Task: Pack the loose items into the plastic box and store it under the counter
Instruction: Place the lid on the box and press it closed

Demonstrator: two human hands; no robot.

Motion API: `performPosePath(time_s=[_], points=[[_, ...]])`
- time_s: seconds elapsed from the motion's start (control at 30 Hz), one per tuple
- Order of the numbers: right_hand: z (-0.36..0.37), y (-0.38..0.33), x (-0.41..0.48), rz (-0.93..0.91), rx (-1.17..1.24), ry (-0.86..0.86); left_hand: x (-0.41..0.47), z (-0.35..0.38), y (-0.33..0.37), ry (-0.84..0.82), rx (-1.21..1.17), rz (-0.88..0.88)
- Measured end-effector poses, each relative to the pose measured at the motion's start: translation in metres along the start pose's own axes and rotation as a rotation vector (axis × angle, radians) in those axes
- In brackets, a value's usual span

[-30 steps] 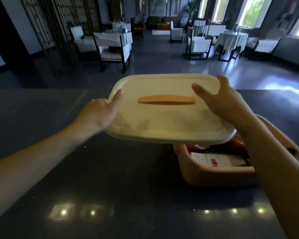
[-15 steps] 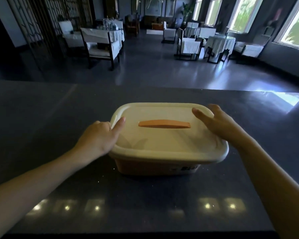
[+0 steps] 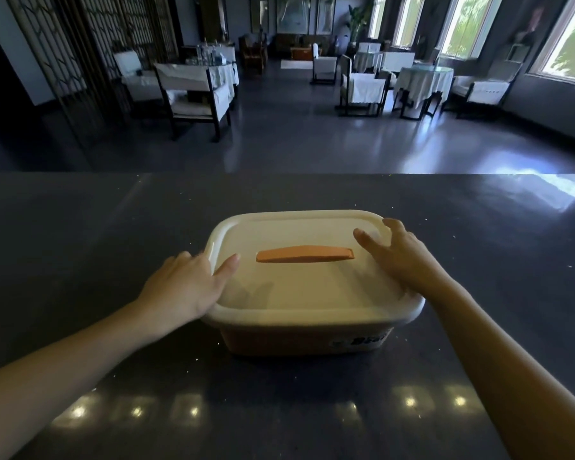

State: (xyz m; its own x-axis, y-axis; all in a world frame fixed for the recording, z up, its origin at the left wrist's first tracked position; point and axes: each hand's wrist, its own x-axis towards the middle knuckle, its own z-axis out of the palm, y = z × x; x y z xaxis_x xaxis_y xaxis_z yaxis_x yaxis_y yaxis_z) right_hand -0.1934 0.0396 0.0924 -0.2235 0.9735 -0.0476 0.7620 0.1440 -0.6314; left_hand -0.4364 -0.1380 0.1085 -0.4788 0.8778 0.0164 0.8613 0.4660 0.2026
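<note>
Bare counter [image 3: 80, 234] open all around, lidded box [image 3: 312, 293] mid-counter the sole obstacle, hands flanking it

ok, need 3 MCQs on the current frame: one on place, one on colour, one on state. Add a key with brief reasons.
1. Where is the plastic box?
A. on the floor
B. on the dark counter
C. on a chair

2. What colour is the handle on the lid?
A. orange
B. blue
C. black

3. What state is the lid in?
A. leaning beside the box
B. lifted clear of the box
C. seated on the box

Key:
1 B: the box's base rests on the counter.
2 A: the handle is an orange bar on the cream lid.
3 C: the lid covers the box all round, with the left hand and right hand at its two sides.
</note>
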Motion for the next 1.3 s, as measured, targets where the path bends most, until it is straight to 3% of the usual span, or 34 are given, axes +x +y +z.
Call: performPosePath(time_s=[0.17, 0.33, 0.53, 0.77, 1.0, 1.1, 1.17, 1.3], points=[[0.005, 0.008, -0.003, -0.014, -0.048, 0.011, -0.002, 0.002, 0.005, -0.001, 0.122, -0.009], [0.015, 0.011, -0.009, -0.079, -0.253, 0.009, -0.007, 0.010, 0.007, 0.006, 0.237, 0.020], [0.003, 0.014, -0.012, -0.084, -0.093, -0.015, -0.001, 0.001, 0.015, -0.012, 0.328, -0.019], [0.003, 0.021, -0.017, -0.179, -0.269, 0.099, 0.009, 0.004, 0.023, -0.127, 0.156, 0.121], [0.004, 0.015, -0.014, -0.178, -0.256, 0.093, 0.016, 0.006, 0.024, -0.163, 0.152, 0.100], [0.001, 0.011, -0.011, -0.122, -0.339, 0.105, 0.019, 0.005, 0.023, -0.170, 0.142, 0.093], [-0.010, 0.008, -0.005, -0.196, -0.430, 0.126, 0.019, 0.005, 0.023, -0.173, 0.128, 0.088], [-0.037, 0.003, 0.009, -0.207, -0.429, -0.014, 0.021, 0.007, 0.021, -0.166, 0.124, 0.081]])
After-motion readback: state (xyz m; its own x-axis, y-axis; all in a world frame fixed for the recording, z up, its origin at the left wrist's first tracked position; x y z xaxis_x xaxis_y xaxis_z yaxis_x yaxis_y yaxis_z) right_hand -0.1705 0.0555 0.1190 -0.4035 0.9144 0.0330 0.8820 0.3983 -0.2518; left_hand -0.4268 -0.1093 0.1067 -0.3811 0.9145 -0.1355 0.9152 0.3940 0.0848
